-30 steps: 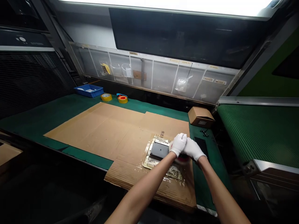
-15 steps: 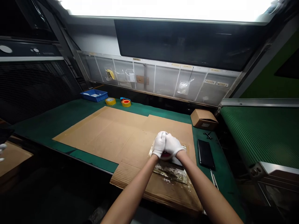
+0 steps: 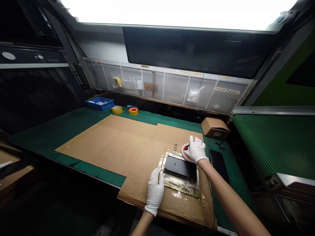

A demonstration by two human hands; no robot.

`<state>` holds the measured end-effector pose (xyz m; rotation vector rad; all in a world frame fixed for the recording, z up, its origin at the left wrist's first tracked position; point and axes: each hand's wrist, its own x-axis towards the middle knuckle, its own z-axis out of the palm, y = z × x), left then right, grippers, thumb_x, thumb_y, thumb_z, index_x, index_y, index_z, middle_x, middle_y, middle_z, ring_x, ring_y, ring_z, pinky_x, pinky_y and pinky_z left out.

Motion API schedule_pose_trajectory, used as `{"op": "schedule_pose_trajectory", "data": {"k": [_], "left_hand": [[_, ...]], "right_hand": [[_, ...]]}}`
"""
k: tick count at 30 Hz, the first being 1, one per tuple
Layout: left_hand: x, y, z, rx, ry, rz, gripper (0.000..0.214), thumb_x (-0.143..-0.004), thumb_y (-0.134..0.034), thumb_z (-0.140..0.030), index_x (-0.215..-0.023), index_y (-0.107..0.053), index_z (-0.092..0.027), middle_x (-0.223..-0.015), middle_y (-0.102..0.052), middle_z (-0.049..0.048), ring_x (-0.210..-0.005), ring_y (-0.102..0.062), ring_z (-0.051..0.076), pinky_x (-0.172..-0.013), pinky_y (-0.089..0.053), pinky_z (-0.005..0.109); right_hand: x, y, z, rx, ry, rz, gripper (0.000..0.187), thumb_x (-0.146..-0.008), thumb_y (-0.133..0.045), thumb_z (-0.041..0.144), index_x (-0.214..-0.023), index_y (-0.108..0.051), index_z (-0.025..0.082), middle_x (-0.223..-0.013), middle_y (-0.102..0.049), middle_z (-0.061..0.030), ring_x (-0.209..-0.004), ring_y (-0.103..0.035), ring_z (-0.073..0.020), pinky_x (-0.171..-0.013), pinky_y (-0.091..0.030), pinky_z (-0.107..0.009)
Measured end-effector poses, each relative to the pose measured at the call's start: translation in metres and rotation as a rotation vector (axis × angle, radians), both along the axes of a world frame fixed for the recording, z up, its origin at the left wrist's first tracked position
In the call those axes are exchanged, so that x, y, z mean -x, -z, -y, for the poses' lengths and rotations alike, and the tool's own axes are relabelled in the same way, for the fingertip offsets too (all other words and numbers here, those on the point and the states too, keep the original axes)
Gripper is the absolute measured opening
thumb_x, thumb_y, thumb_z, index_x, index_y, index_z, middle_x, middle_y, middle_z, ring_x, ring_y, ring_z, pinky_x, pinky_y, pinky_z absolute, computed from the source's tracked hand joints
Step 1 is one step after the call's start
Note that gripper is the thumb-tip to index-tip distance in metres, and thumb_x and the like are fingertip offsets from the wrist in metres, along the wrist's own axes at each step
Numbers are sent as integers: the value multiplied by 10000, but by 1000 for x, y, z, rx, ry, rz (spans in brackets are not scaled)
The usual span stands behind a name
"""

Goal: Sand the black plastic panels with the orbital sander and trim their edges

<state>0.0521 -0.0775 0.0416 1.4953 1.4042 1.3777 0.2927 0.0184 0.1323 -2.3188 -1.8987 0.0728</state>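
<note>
A flat black rectangular device lies on a shiny clear film sheet on top of brown cardboard. My left hand, in a white glove, rests flat at the film's near left corner with the fingers stretched out. My right hand, also gloved, is closed over a round red and white roll at the device's far right corner.
A second black slab lies on the green mat right of the cardboard. A small cardboard box stands behind it. Two tape rolls and a blue tray sit at the back left. A green conveyor runs on the right.
My hands were clasped together over the device. They have parted: the left came down to the film's near left corner, the right carried the roll to the far right corner, uncovering the device.
</note>
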Motion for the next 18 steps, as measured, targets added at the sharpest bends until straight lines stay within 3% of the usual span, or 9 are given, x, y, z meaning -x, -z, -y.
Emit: {"op": "schedule_pose_trajectory", "data": {"k": [2, 4, 6, 9, 11, 13, 15, 18], "left_hand": [[1, 5, 9, -9, 4, -23, 256, -927, -571, -308, -1146, -687, -244, -1254, -684, 112, -1208, -636, 303, -1152, -446, 509], [4, 7, 11, 3, 28, -35, 298, -925, -580, -316, -1199, -668, -239, -1289, -669, 120, -1245, -621, 309, -1167, -432, 518], [5, 7, 9, 46, 67, -18, 430, -893, -637, -327, -1312, -603, -238, -1384, -618, 128, -1314, -579, 316, -1193, -401, 529], [-6, -3, 3, 129, 184, 132, 773, -835, -730, -357, -1521, -384, -267, -1573, -448, 143, -1441, -467, 314, -1224, -359, 521], [-27, -20, 0, 165, 305, 314, 945, -785, -794, -379, -1573, -283, -282, -1619, -384, 153, -1483, -412, 310, -1224, -366, 496], [-54, -43, 0, 216, 435, 511, 996, -719, -860, -395, -1555, -333, -277, -1578, -448, 158, -1467, -434, 324, -1210, -392, 481], [-78, -68, 3, 317, 541, 713, 881, -698, -877, -435, -1464, -487, -242, -1457, -584, 158, -1399, -515, 347, -1196, -411, 491], [-89, -103, 13, 547, 670, 987, 693, -785, -752, -627, -1300, -644, -176, -1284, -698, 171, -1255, -631, 382, -1142, -459, 553]], "right_hand": [[25, 6, 11, -7, -266, 7, 887, -745, -770, 475, -1497, -391, 196, -1429, -476, -215, -1338, -421, -385, -1072, -335, -492], [45, 11, 20, 136, -503, -90, 848, -694, -803, 488, -1426, -465, 225, -1342, -551, -167, -1218, -512, -344, -1004, -389, -440], [53, 12, 25, 255, -604, -157, 858, -630, -839, 481, -1374, -508, 208, -1201, -616, -136, -1060, -579, -310, -904, -429, -390], [52, -4, 28, 208, -575, -169, 959, -591, -857, 457, -1429, -468, 201, -1137, -633, -129, -1006, -596, -306, -857, -433, -365], [54, -23, 33, 123, -477, -232, 964, -655, -820, 509, -1474, -423, 192, -1139, -636, -138, -1014, -606, -304, -852, -437, -354], [59, -44, 41, 83, -375, -346, 944, -754, -745, 609, -1506, -385, 167, -1139, -652, -147, -1016, -625, -294, -837, -449, -336], [61, -68, 52, 89, -315, -421, 946, -856, -625, 695, -1553, -326, 129, -1192, -659, -179, -1064, -637, -300, -853, -458, -332], [26, -118, 76, 98, -249, -396, 818, -986, -418, 700, -1570, -352, 131, -1348, -615, -216, -1179, -623, -316, -929, -455, -363]]}}
